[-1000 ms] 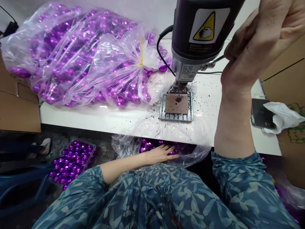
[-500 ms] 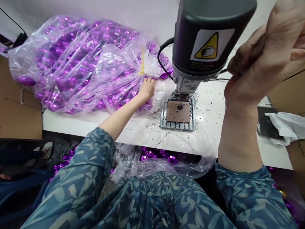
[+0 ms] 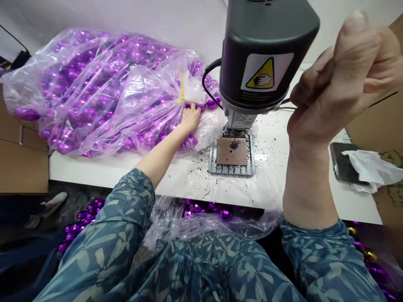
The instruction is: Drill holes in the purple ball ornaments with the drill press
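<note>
My left hand (image 3: 191, 117) reaches to the neck of a big clear plastic bag (image 3: 135, 90) full of shiny purple mirror balls. Its fingers are stretched forward and a little apart, beside loose purple balls (image 3: 214, 102); the fingertips are partly hidden. A black bench drill press (image 3: 261, 46) with a yellow hand-warning label stands in front of me. Under its chuck lies a brown square board (image 3: 231, 153) with a small hole and dark shavings, on a grey slotted base (image 3: 231, 170). My right hand (image 3: 349, 79) is raised at the drill's right side, fingers curled closed; what they grip is hidden.
Dark shavings dot the white table (image 3: 176, 180). On the right are a dark phone (image 3: 343, 159) and a crumpled white tissue (image 3: 376, 165). An open plastic bag (image 3: 201, 224) with purple balls hangs below the table edge. Cardboard boxes (image 3: 25, 167) flank the table.
The view has shifted slightly, moving the drill left and down in the picture. My left fingers have stretched out from a more curled pose. My right hand stays raised and closed.
</note>
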The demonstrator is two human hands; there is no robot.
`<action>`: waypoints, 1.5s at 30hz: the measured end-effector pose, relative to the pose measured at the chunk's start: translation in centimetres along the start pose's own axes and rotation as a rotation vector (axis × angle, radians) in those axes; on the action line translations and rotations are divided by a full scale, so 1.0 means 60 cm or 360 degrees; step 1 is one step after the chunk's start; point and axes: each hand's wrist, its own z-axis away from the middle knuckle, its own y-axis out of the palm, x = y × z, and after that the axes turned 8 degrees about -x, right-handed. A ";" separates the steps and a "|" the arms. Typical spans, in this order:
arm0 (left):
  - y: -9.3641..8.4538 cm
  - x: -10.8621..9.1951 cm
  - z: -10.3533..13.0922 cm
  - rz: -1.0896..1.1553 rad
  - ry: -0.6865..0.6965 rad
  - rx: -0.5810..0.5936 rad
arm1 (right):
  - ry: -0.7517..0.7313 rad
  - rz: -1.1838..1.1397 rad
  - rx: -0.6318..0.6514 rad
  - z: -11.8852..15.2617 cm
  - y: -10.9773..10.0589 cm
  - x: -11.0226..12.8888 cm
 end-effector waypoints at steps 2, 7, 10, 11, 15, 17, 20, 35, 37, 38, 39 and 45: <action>-0.001 0.011 0.013 0.0109 0.0087 -0.0021 | 0.0039 0.0020 -0.0019 0.000 0.002 0.002; -0.010 0.022 0.050 0.0953 0.0098 -0.0186 | 0.0098 0.0081 -0.0052 -0.002 0.008 0.007; -0.021 0.008 0.092 0.1632 -0.0021 -0.0212 | 0.0079 0.0135 -0.0041 -0.004 0.007 0.004; -0.027 0.001 0.109 0.1824 -0.0056 -0.0158 | 0.0074 0.0143 -0.0039 -0.004 0.007 0.002; -0.049 -0.028 0.173 0.2274 -0.0228 0.0065 | 0.0069 0.0112 -0.0075 -0.001 0.010 -0.005; -0.055 -0.040 0.196 0.2394 -0.0316 0.0148 | 0.0053 0.0086 -0.0116 0.001 0.013 -0.008; -0.049 -0.052 0.220 0.2504 -0.0372 0.0289 | 0.0023 0.0099 -0.0134 0.002 0.016 -0.011; -0.009 -0.079 0.259 0.2439 -0.0351 0.0270 | -0.0016 -0.0075 -0.0181 0.001 0.018 -0.027; -0.003 -0.080 0.258 0.2421 -0.0341 0.0245 | 0.0029 -0.0076 -0.0152 0.001 0.018 -0.026; 0.000 -0.082 0.257 0.2394 -0.0326 0.0217 | 0.0042 -0.0095 -0.0153 0.001 0.018 -0.027; 0.004 -0.085 0.256 0.2370 -0.0311 0.0183 | 0.0039 -0.0116 -0.0170 0.001 0.018 -0.028; 0.033 -0.103 0.246 0.2326 -0.0277 -0.0002 | -0.0060 0.0013 -0.0184 0.001 0.019 -0.040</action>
